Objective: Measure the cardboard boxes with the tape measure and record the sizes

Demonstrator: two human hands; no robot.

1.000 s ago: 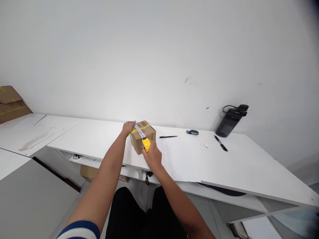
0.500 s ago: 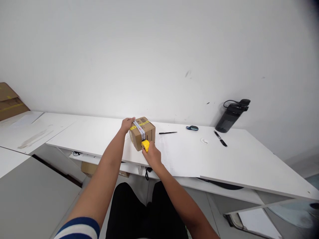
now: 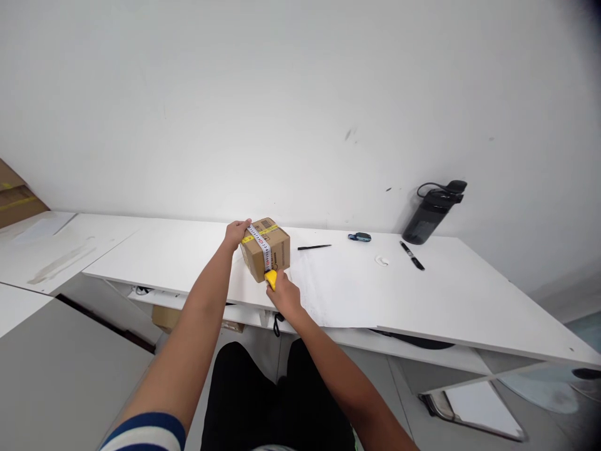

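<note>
A small brown cardboard box [image 3: 280, 250] with yellow tape sits on the white table. The white blade [image 3: 258, 238] of a tape measure runs across its top and bends down over the near face. My left hand [image 3: 236, 233] is closed at the box's far left edge, its thumb at the blade's end; the other fingers are partly hidden. Low against the near side, my right hand [image 3: 285, 294] grips the yellow tape measure case [image 3: 271, 278], which its fingers partly cover.
Right of the box lie a thin black pen [image 3: 314, 247], a sheet of white paper [image 3: 338, 294], a dark key fob [image 3: 359, 237], a small white piece [image 3: 381, 260] and a black marker [image 3: 412, 255]. A dark bottle [image 3: 429, 216] stands by the wall. Another carton [image 3: 19, 197] is far left.
My right hand has lowered the tape measure case slightly along the box's near face, and less of the case shows. My left hand stays at the far edge. The whole view has shifted a little.
</note>
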